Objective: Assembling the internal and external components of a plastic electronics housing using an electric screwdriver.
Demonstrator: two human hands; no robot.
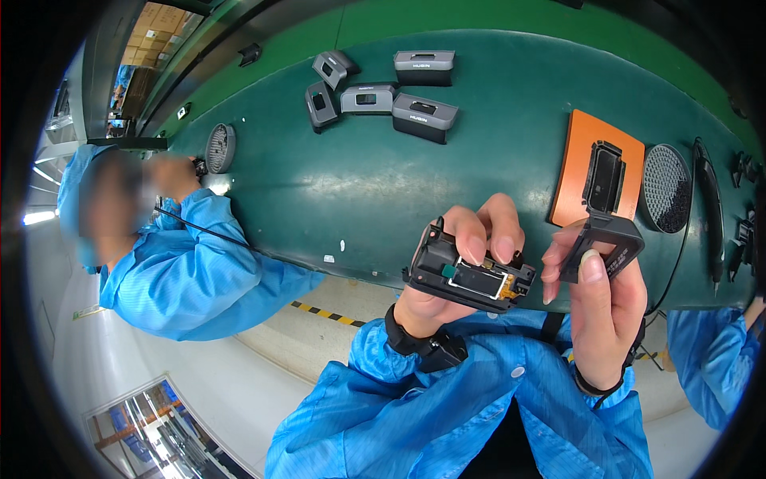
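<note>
Black module (471, 275) gripped in left hand (459, 263); black frame (604, 243) pinched in right hand (602, 307), not yet fitted; five grey housings (423, 116) laid on table (359, 184).

Brown cardboard boxes (152, 32) stacked far upper left.

Both forearms, in blue sleeves, rise from the lower edge. The left hand (459, 263) is raised with its fingers curled forward in a closed grip, a black strap around its wrist. The right hand (598, 299) stands upright beside it, thumb and fingers pinched shut.
</note>
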